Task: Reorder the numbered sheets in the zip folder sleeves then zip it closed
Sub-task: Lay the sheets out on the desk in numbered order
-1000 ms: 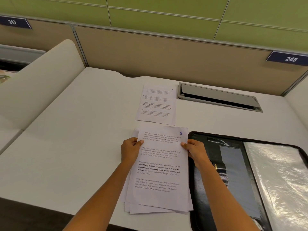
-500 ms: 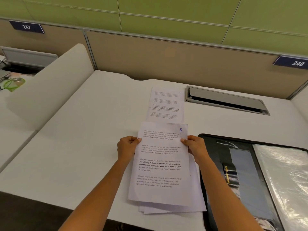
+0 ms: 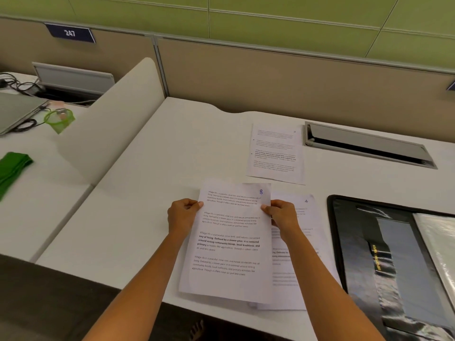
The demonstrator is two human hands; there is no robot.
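A printed sheet marked 8 [image 3: 229, 242] is held by its two side edges just above the desk. My left hand [image 3: 183, 214] pinches its left edge and my right hand [image 3: 280, 216] pinches its right edge. Under and to the right of it lies a stack of sheets whose top one is marked 4 [image 3: 304, 242]. Another printed sheet [image 3: 275, 153] lies alone farther back on the desk. The black zip folder [image 3: 364, 254] lies open at the right, with a clear plastic sleeve [image 3: 440, 244] showing at the frame's edge.
A metal cable hatch [image 3: 366, 146] is set into the white desk [image 3: 157, 193] behind the folder. A curved white divider [image 3: 110, 124] separates the neighbouring desk, which holds a laptop [image 3: 17, 112], cables and a green cloth [image 3: 12, 168]. A beige partition stands behind.
Both hands have carried sheet 8 to the left off the stack, uncovering the sheet marked 4 beneath. The camera has also turned left.
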